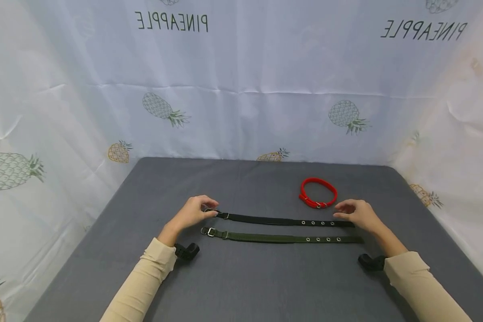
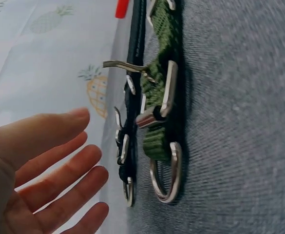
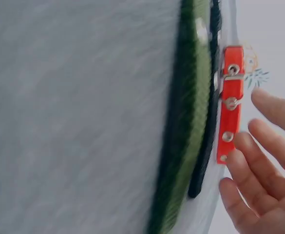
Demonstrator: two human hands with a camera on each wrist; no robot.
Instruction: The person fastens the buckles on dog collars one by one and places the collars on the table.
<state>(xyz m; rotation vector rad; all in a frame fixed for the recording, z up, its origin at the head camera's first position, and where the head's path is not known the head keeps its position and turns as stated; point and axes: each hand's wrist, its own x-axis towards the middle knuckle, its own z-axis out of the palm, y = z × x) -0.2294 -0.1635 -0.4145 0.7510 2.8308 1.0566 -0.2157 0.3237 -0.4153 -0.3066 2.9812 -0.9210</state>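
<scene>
A black collar (image 1: 261, 219) lies stretched out straight on the table, its buckle end to the left and its eyelets to the right. Parallel and nearer to me is a dark green collar (image 1: 261, 238) with a metal buckle (image 2: 169, 90) and a D-ring (image 2: 177, 180). My left hand (image 1: 192, 212) hovers by the black collar's buckle end, fingers spread and relaxed in the left wrist view. Over the black collar's tip is my right hand (image 1: 360, 213), its fingers (image 3: 249, 180) loosely extended and holding nothing. Behind it, a red collar (image 1: 309, 202) lies buckled into a loop.
The collars lie on a grey cloth-covered table (image 1: 249, 281). A white pineapple-print curtain (image 1: 241, 120) hangs behind it and along both sides. Each wrist wears a black camera mount, the left one (image 1: 187, 252) and the right one (image 1: 371, 262) both close above the table.
</scene>
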